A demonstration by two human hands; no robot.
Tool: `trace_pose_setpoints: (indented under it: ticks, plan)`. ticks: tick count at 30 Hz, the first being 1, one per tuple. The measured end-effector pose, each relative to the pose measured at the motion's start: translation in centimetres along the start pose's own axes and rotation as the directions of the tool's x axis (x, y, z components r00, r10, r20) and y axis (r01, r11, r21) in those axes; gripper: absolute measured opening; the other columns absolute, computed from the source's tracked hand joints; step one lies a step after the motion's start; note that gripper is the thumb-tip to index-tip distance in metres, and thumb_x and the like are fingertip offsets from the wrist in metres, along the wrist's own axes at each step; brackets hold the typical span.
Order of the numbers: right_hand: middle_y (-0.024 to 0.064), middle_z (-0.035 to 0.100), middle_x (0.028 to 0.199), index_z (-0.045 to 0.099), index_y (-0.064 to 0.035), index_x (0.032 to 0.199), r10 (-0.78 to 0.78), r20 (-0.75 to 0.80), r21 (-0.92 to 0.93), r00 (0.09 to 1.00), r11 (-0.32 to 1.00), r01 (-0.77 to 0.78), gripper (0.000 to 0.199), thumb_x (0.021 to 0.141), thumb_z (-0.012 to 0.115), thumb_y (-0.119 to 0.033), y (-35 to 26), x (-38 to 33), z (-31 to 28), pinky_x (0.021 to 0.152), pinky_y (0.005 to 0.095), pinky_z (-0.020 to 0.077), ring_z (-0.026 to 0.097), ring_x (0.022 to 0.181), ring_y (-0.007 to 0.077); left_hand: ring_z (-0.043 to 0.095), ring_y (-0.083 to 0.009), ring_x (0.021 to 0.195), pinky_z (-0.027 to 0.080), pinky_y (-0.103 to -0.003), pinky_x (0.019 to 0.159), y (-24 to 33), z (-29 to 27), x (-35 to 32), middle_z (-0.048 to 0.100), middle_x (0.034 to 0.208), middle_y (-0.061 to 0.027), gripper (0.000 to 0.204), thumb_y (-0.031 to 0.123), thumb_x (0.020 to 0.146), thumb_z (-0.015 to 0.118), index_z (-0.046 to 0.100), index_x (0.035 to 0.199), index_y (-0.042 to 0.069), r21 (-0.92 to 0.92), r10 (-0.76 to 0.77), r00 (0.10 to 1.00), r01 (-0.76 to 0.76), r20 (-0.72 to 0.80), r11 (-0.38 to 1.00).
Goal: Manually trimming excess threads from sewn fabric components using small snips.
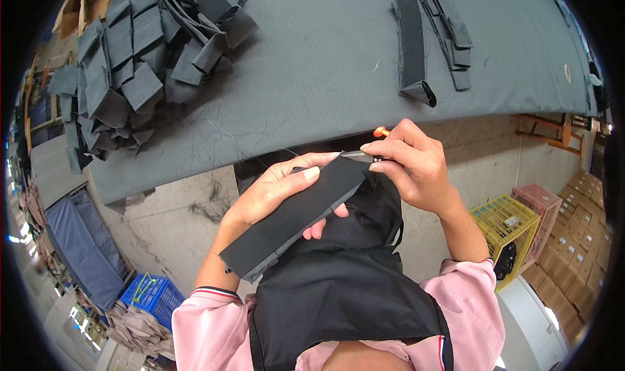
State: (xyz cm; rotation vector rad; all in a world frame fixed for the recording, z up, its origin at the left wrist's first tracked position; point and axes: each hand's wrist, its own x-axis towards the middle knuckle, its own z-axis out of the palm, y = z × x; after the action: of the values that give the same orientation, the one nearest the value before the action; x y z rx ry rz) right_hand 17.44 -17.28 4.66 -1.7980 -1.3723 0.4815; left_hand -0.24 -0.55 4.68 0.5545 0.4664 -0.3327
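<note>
My left hand grips a folded strip of dark grey and black fabric, thumb on top and fingertips showing under its lower edge. The strip slants from lower left to upper right above my black apron. In my right hand is a small pair of thread snips with metal blades and an orange end. Its blades meet the strip's upper corner, close to my left fingertips; whether they are closed on a thread is too small to tell.
A cloth-covered table spans the far side. On it lie a heap of grey fabric pieces at left, one folded strip and a row of joined pieces at right. Loose threads hang over its edge. Yellow and blue crates stand below.
</note>
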Motion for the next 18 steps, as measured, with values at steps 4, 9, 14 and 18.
trace_pose_setpoints:
  ticks: [4,9,14,18]
  plan:
    - [0.0068,0.054,0.074,0.068,-0.0043,0.092,0.045,-0.138,0.091,0.989,0.995,-0.033,0.025,0.068,0.071,0.0,0.6,-0.5,0.2,0.052,0.0282,0.0426,0.055,0.062,0.0176,0.063,-0.0213,0.056,0.053,-0.029,0.051,0.1,0.1,0.1,0.065,0.091,-0.0229,0.047,0.025,0.097,0.041,0.036,0.136,0.0,0.047,-0.016,1.0,0.016,-0.003,0.999]
    - [0.0068,0.054,0.074,0.068,-0.0046,0.094,0.014,-0.118,0.058,0.993,0.998,-0.007,0.028,0.067,0.072,-0.001,-0.5,-0.7,0.1,0.051,0.0299,0.0428,0.053,0.06,0.019,0.063,-0.0209,0.056,0.053,-0.029,0.05,0.1,0.2,0.2,0.065,0.09,-0.0223,0.047,0.026,0.097,0.042,0.037,0.136,0.0,0.04,-0.015,1.0,0.015,-0.011,0.999]
    - [0.006,0.053,0.074,0.068,-0.0032,0.093,0.038,-0.143,0.036,0.989,0.999,-0.034,0.027,0.067,0.072,-0.001,-0.7,-0.3,0.6,0.059,0.0281,0.0446,0.051,0.064,0.0171,0.064,-0.0188,0.068,0.052,-0.029,0.058,-0.1,0.0,0.2,0.066,0.098,-0.0165,0.045,0.024,0.095,0.049,0.043,0.134,0.004,0.116,0.021,0.999,-0.018,-0.025,0.993]
    - [0.0068,0.051,0.074,0.067,-0.0023,0.092,0.12,-0.209,0.101,0.971,0.99,-0.1,0.025,0.068,0.071,0.0,-0.8,-0.2,1.7,0.053,0.0277,0.0417,0.052,0.064,0.0174,0.06,-0.0212,0.082,0.048,-0.031,0.072,-1.1,0.9,1.2,0.063,0.1,-0.0134,0.041,0.013,0.082,0.066,0.055,0.122,0.009,0.961,0.669,0.743,-0.18,-0.008,0.212]
